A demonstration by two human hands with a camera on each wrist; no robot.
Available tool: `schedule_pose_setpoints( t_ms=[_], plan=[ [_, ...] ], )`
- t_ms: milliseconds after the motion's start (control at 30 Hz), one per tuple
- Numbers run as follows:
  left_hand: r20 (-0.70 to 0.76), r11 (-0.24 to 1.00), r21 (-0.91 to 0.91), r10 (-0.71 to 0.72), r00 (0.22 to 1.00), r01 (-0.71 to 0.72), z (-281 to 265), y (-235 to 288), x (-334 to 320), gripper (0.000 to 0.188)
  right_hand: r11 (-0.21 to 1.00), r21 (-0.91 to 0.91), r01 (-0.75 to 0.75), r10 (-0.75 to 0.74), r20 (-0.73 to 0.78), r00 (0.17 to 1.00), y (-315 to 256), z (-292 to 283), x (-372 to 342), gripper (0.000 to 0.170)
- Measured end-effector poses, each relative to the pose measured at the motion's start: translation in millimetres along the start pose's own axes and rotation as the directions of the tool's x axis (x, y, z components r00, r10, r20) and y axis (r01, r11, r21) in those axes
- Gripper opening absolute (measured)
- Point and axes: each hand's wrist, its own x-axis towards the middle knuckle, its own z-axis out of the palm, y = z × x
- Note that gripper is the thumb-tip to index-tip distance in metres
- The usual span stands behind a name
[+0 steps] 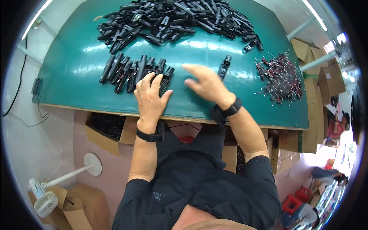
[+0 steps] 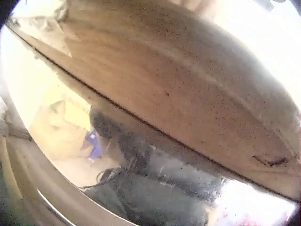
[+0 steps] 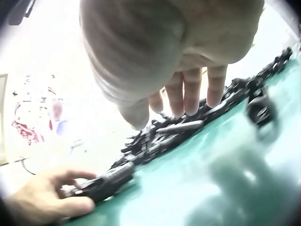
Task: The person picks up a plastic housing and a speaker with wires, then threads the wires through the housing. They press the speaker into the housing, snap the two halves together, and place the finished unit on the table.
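Note:
On the green table, several black tubular parts with ribbed ends lie side by side in a row. My left hand is at the row's right end, with thumb and fingers around the last black tubular part. In the right wrist view, that black part sits between the thumb and fingers of my left hand. My right hand is above the table with fingers extended, holding nothing. A single black part lies just beyond it.
A large heap of black parts covers the table's far side. At the right is a pile of small red-and-black wired pieces. A cardboard box of black parts stands under the front edge. A white fan stands at lower left.

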Motion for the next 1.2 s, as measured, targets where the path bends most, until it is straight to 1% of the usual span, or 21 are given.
schedule_pose_setpoints(
  t_ms=[33,100,133,167,233,267,333,400,467,533,567,600,667,700,800,900,933,1033,1100,1133,1200],
  plan=[
    [0.005,1.0,-0.02,0.008,1.0,-0.008,1,-1,1,0.064,1.0,-0.016,-0.015,0.015,-0.001,1.0,18,-14,-6,0.057],
    [0.018,0.999,-0.007,0.039,0.999,-0.039,2,-3,2,0.065,0.909,-0.279,-0.309,0.215,-0.32,0.922,59,-40,-13,0.063],
    [0.03,0.998,0.0,0.057,0.998,-0.057,2,-3,-1,0.066,0.9,-0.289,-0.326,0.228,-0.323,0.918,63,-46,-11,0.063],
    [0.042,0.997,-0.015,0.072,0.997,-0.071,1,-3,-2,0.066,0.832,-0.308,-0.461,0.381,-0.287,0.879,64,-51,-9,0.064],
    [0.041,0.997,0.012,0.079,0.996,-0.079,0,-2,-1,0.066,0.627,-0.346,-0.698,0.661,-0.239,0.712,63,-58,-6,0.068],
    [0.04,0.996,0.02,0.088,0.995,-0.089,0,0,1,0.066,0.601,-0.343,-0.722,0.676,-0.263,0.688,69,-55,-8,0.068],
    [0.024,0.989,0.012,0.146,0.989,-0.146,0,0,1,0.067,0.698,-0.31,-0.645,0.603,-0.232,0.763,80,-41,-14,0.07],
    [-0.036,0.98,0.055,0.194,0.98,-0.192,-2,0,-1,0.069,0.682,-0.288,-0.672,0.638,-0.214,0.74,73,-42,-18,0.067],
    [-0.101,0.968,-0.009,0.247,0.964,-0.25,-1,1,-9,0.069,0.68,-0.265,-0.684,0.658,-0.19,0.728,67,-44,-27,0.063],
    [-0.227,0.94,-0.099,0.298,0.927,-0.326,3,4,-14,0.069,0.788,0.152,-0.596,0.615,-0.195,0.764,58,-35,-44,0.057],
    [-0.223,0.936,-0.11,0.306,0.926,-0.336,8,16,-14,0.069,0.808,0.253,-0.532,0.583,-0.216,0.783,49,-26,-50,0.055],
    [-0.098,0.896,-0.379,0.208,0.973,-0.23,15,39,-19,0.07,0.815,0.349,-0.463,0.554,-0.236,0.798,34,-16,-55,0.053],
    [0.22,0.637,-0.764,0.103,0.97,0.106,24,76,-27,0.071,0.75,0.516,-0.415,0.584,-0.219,0.782,-4,-1,-62,0.05],
    [0.224,0.633,-0.767,0.112,0.968,0.104,27,81,-26,0.071,0.748,0.515,-0.418,0.589,-0.226,0.776,-16,2,-65,0.05],
    [0.382,0.459,-0.835,0.087,0.92,0.303,33,93,-24,0.069,0.776,0.508,-0.373,0.564,-0.297,0.77,-38,11,-75,0.046],
    [0.402,0.38,-0.861,0.102,0.91,0.338,42,88,-25,0.067,0.877,0.432,-0.212,0.421,-0.475,0.773,-46,20,-84,0.041],
    [0.409,0.34,-0.872,0.108,0.906,0.353,44,84,-25,0.066,0.876,0.432,-0.215,0.424,-0.476,0.771,-46,12,-86,0.041],
    [0.415,0.268,-0.884,0.075,0.906,0.383,44,68,-22,0.065,0.962,0.221,-0.162,0.238,-0.381,0.893,-21,-41,-102,0.039],
    [0.417,0.223,-0.89,0.045,0.908,0.398,43,66,-24,0.064,0.935,-0.158,-0.317,0.198,-0.509,0.838,19,-89,-125,0.04],
    [0.414,0.196,-0.896,0.046,0.909,0.398,41,66,-24,0.064,0.84,-0.221,-0.496,0.284,-0.601,0.747,50,-107,-140,0.039],
    [0.406,0.144,-0.907,0.047,0.913,0.396,37,68,-24,0.064,0.6,-0.32,-0.733,0.407,-0.667,0.624,87,-136,-168,0.036]
  ],
)
